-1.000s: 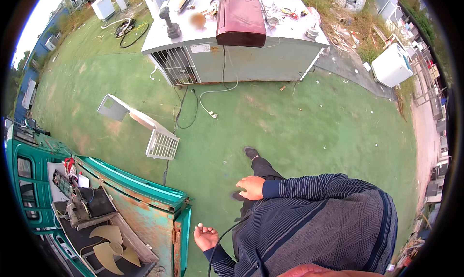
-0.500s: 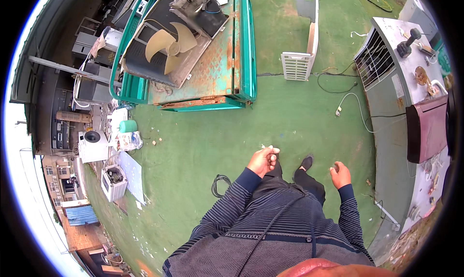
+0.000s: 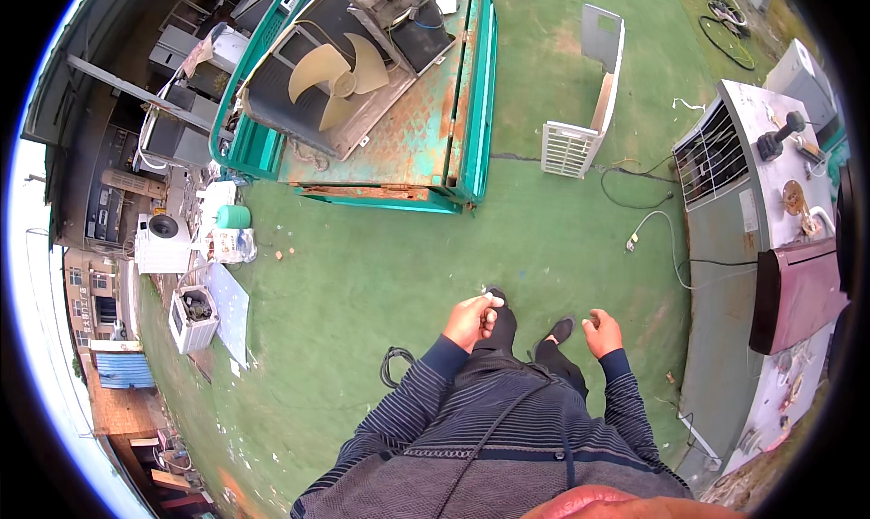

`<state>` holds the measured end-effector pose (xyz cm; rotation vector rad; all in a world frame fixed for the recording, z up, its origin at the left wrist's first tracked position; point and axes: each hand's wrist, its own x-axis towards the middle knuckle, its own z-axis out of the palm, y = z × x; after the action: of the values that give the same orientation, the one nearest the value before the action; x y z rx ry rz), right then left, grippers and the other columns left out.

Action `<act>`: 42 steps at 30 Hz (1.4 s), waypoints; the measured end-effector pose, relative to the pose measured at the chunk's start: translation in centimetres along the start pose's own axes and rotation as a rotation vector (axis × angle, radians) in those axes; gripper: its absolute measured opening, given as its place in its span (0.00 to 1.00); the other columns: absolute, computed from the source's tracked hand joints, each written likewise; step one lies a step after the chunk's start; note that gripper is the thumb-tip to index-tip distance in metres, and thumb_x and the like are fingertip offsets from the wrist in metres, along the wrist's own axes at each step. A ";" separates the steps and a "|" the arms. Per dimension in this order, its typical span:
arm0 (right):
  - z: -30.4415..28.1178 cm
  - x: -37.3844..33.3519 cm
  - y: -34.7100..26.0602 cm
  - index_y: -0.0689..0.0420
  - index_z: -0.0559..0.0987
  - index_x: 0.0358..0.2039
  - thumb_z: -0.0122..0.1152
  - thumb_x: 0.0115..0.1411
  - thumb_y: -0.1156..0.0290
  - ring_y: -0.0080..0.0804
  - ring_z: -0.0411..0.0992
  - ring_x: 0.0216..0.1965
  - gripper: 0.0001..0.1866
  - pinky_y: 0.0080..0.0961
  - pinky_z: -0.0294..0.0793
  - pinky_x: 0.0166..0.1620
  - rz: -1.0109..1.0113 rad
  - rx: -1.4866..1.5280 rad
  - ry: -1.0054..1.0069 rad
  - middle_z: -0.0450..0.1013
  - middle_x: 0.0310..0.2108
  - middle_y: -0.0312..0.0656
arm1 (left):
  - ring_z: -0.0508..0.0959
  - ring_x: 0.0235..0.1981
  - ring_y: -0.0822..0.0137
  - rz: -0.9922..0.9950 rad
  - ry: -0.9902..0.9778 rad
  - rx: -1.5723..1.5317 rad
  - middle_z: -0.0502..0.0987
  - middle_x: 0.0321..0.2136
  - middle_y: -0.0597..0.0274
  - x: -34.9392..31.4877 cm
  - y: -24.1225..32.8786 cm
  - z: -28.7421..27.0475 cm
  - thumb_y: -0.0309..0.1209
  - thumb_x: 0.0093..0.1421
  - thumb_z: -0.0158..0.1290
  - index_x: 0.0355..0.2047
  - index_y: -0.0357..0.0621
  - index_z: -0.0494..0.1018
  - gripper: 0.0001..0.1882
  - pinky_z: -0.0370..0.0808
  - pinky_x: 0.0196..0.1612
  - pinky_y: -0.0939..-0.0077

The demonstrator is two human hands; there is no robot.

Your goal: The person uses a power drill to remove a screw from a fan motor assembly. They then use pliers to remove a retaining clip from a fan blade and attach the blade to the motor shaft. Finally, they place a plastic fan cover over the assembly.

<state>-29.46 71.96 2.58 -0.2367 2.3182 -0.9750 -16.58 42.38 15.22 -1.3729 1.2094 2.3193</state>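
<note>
My left hand [image 3: 471,321] is held in front of my waist, its fingers curled in and the thumb pressed against them. Whatever lies inside that grip, if anything, is too small or hidden to make out. Lower and to the right hangs my right hand [image 3: 602,335], loosely bent, thumb a little apart from the fingers, nothing visible in it. Neither hand touches anything around it. Ahead on the left stands a rusty teal cart [image 3: 399,156] carrying an opened air-conditioner unit with a cream fan blade [image 3: 342,82]. An upright white grille panel [image 3: 571,149] stands on the green floor ahead.
To the right is a long grey cabinet [image 3: 725,338] with a maroon box [image 3: 797,297] and tools on top. A white plug cable [image 3: 654,215] trails from it. A black cable coil [image 3: 396,365] lies left of my legs. Discarded appliances and a blue-white sheet [image 3: 227,310] line the left.
My view has shifted, and the cart and grille panel now sit slightly farther right in it. My feet have changed position as in a step. Both hands keep roughly the same shape.
</note>
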 end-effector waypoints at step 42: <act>38.7 47.0 -67.8 0.62 0.43 0.71 0.73 0.48 0.44 0.51 0.65 0.61 0.64 0.39 0.68 0.58 -0.192 0.561 -0.317 0.58 0.63 0.67 | 0.62 0.18 0.83 1.016 0.908 0.054 0.65 0.19 0.75 2.1 58.4 -46.3 0.36 0.68 0.50 0.39 0.37 0.78 0.14 0.60 0.21 0.86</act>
<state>-48.53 -17.03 6.89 -0.3541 1.6831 -1.5160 -18.40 -29.61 34.57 -2.2608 2.7159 2.0462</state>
